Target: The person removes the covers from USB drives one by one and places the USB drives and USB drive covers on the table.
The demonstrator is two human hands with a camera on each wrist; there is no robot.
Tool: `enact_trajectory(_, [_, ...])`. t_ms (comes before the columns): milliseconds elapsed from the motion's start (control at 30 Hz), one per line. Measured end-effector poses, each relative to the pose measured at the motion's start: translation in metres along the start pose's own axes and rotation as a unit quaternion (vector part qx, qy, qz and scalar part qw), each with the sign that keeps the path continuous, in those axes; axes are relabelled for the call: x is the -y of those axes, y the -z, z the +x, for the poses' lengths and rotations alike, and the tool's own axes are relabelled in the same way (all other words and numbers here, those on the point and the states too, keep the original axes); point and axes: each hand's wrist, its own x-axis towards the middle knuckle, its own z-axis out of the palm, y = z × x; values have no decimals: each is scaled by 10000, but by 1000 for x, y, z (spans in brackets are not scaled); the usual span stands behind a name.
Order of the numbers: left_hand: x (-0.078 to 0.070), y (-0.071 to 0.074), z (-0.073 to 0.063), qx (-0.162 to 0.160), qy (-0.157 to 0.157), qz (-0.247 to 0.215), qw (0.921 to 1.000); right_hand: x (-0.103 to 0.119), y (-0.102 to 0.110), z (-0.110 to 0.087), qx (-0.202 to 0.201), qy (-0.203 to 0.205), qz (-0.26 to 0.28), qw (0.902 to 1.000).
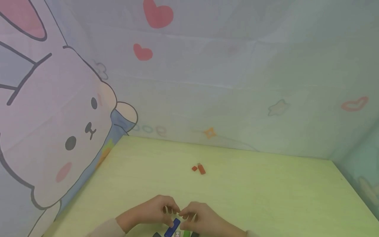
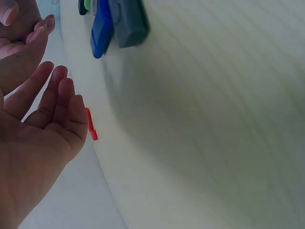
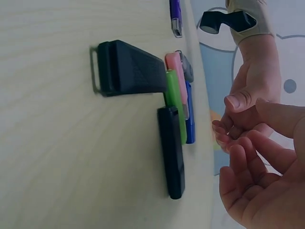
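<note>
My left hand (image 1: 158, 210) and right hand (image 1: 202, 217) hover over the near part of the table, fingertips close together and fingers loosely bent. No object shows between the fingers in either wrist view. Below them lies a group of small sticks: a blue USB stick (image 1: 172, 227), a green stick (image 3: 175, 105), a pink USB stick (image 3: 177, 76), a grey piece (image 3: 186, 67) and a slim black stick (image 3: 170, 152). Beyond the hands, a red USB stick (image 1: 201, 169) with its metal plug bare rests beside its small red cap (image 1: 194, 168).
A larger black block with a metal loop (image 3: 133, 69) stands by the group. Farther off is a purple USB stick (image 3: 176, 19). The pale wooden table (image 1: 266, 184) ends at a cloth backdrop (image 1: 237, 82) printed with a rabbit and hearts.
</note>
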Motion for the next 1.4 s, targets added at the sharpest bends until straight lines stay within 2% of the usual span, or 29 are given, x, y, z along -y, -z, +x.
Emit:
enact_trajectory(267, [11, -1, -2, 89, 126, 116, 9998, -14, -5, 8, 8, -353, -408, 9985])
enact_trajectory(700, [21, -2, -1, 199, 175, -27, 9996, -17, -13, 15, 124, -732, -891, 9932])
enact_trajectory(833, [23, -3, -2, 175, 132, 21, 9998, -17, -19, 16, 133, -1017, -817, 9914])
enact_trajectory(1033, [22, -6, -1, 197, 98, 163, 9996, -19, -24, 17, 183, -1231, -705, 9897])
enact_trajectory(1400, [22, -6, -2, 176, -89, 389, 9990, -21, -26, 22, 246, -951, -829, 9917])
